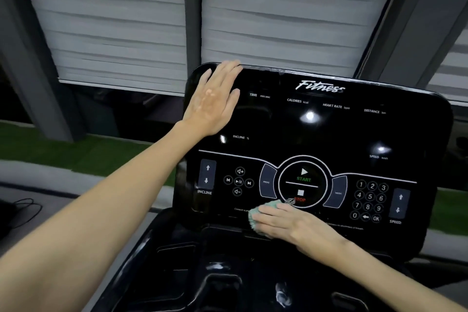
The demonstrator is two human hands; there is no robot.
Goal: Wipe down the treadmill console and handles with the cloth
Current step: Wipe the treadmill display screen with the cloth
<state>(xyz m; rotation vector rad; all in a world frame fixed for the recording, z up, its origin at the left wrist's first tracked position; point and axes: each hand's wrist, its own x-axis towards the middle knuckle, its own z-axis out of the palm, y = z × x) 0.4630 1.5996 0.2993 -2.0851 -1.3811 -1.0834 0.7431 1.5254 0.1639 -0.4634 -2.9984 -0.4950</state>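
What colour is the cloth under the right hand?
Pale green; the cloth shows best in the head view, pressed on the console below STOP.

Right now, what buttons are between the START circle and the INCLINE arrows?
In the head view, the PROG button and round sound-and-track buttons lie between the START circle and INCLINE arrows.

Dim, soft frame; glare spots on glossy console (329, 129).

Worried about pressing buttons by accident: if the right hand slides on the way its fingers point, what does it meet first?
Likely no button: the right hand with the cloth points left along the console's bare lower edge, below the INCLINE arrows.
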